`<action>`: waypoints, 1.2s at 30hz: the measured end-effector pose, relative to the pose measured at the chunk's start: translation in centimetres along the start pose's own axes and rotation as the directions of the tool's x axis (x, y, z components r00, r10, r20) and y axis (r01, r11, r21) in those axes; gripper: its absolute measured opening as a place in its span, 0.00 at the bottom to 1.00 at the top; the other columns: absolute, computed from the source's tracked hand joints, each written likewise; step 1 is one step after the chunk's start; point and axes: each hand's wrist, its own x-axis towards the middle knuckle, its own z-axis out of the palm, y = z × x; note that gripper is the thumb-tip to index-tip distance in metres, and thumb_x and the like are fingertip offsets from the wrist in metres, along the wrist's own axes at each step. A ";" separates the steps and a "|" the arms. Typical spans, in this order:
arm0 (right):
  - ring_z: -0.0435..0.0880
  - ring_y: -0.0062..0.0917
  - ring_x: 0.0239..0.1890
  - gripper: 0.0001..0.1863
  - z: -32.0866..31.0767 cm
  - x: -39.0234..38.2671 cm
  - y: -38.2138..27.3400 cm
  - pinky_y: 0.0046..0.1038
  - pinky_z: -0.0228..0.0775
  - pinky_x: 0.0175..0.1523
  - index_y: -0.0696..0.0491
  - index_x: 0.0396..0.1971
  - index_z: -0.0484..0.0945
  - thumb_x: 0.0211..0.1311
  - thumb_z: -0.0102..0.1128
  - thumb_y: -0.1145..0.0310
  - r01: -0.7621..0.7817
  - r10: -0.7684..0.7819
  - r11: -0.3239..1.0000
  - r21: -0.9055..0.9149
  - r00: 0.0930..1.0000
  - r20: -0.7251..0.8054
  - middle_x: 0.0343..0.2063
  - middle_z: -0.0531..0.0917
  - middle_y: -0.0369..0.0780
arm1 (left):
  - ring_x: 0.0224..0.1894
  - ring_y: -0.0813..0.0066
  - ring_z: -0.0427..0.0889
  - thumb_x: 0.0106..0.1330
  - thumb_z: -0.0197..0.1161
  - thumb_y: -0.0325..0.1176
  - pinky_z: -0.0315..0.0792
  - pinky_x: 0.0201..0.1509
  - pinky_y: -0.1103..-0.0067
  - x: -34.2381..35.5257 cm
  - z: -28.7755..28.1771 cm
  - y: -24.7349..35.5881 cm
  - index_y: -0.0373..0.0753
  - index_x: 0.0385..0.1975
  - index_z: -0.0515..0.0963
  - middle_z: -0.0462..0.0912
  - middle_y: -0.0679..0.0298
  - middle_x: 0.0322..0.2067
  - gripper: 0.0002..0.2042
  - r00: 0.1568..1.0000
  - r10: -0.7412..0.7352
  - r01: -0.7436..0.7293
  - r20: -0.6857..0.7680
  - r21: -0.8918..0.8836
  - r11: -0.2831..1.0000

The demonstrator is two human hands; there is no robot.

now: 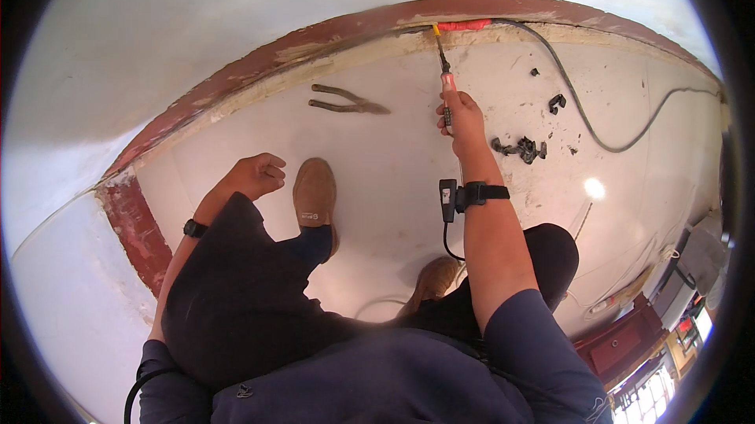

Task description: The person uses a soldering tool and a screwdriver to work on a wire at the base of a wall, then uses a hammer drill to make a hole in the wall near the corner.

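Observation:
My right hand [462, 119] is wrapped around the pinkish-red handle of a screwdriver-like tool [447, 82], whose dark shaft points toward the base of the wall. The shaft's end meets a small yellow piece [436, 30], beside a red-wrapped section [465, 25] of the black cable [555, 58]. Whether the yellow piece belongs to the tool or the cable I cannot tell. Near my left knee, my left hand [261, 175] has its fingers curled in, with nothing seen in them. Worn pliers [350, 101] lie on the floor between my hands, touched by neither.
Black crumpled scraps [522, 149] lie on the pale floor right of my right hand, with smaller bits [557, 103] farther off. A red-brown skirting strip [314, 40] runs along the wall. My shoes [316, 192] stand on the floor; dark red furniture [621, 339] is at lower right.

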 end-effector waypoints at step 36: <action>0.81 0.45 0.38 0.23 -1.5 1.1 2.2 0.38 0.72 0.44 0.58 0.36 0.78 0.51 0.57 0.51 0.139 -0.200 0.649 -0.748 0.980 0.008 0.31 0.83 0.51 | 0.45 0.70 0.78 0.58 0.61 0.25 0.71 0.52 0.77 0.1 0.1 0.2 0.30 0.51 0.71 0.80 0.56 0.41 0.20 0.998 -0.028 0.029 -0.050 0.039 0.999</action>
